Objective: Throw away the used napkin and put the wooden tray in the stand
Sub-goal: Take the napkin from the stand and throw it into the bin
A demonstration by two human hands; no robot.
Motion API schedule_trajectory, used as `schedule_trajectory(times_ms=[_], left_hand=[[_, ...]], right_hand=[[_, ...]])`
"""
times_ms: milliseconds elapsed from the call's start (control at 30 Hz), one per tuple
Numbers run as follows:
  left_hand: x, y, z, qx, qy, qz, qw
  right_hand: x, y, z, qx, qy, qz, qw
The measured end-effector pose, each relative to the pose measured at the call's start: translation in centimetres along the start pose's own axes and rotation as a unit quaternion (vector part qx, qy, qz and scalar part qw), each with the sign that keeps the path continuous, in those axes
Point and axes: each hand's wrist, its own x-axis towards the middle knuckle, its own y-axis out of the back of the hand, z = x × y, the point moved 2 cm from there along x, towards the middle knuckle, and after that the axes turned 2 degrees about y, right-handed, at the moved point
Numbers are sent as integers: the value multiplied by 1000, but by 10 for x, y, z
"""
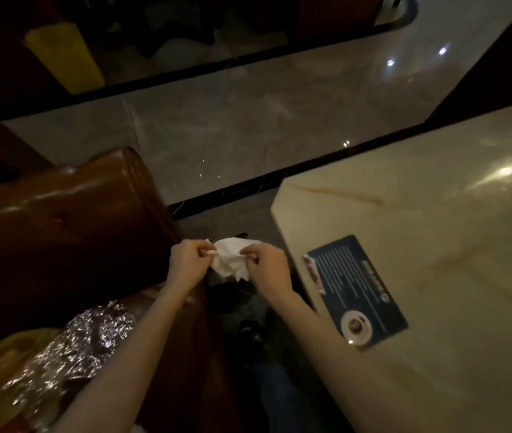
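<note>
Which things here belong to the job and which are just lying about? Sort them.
Job: napkin, pinched between left hand and right hand. No tray or stand in view.

Lying about: blue card on table, foil bundle, brown seat.

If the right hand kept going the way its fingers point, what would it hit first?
The right hand points left into the white napkin it already pinches; beyond that, the left hand. Depth looks matched, though a single view leaves that unsure.
</note>
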Motion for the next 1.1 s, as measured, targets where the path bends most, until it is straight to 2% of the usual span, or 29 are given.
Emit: schedule_trajectory(times_ms=[100,333,433,533,667,733,833,900,1100], left_hand=[[55,-23,-30,28,35,-9,999],[155,-114,-120,61,91,-113,987],[191,-153,-149,57,118,-115,985],[222,-188,-170,44,122,-94,987],[242,-226,-189,40,116,-108,987],[245,-238,-196,47,133,-151,978],[240,-246,-196,68,147,-271,949],[236,-241,-191,74,148,-302,939],[223,-179,-145,91,115,-254,956]], right_hand=[[49,-46,25,55,-97,-14,994],[141,-153,117,30,-188,-12,982],[168,-197,158,45,-235,-20,971],[190,-232,188,24,-220,-49,974],[208,-262,219,21,-229,-95,969],[213,-270,229,14,-236,-131,963],[216,-272,228,-40,-216,-176,959],[216,-265,220,-80,-197,-184,960],[204,-212,155,-103,-135,-141,975]])
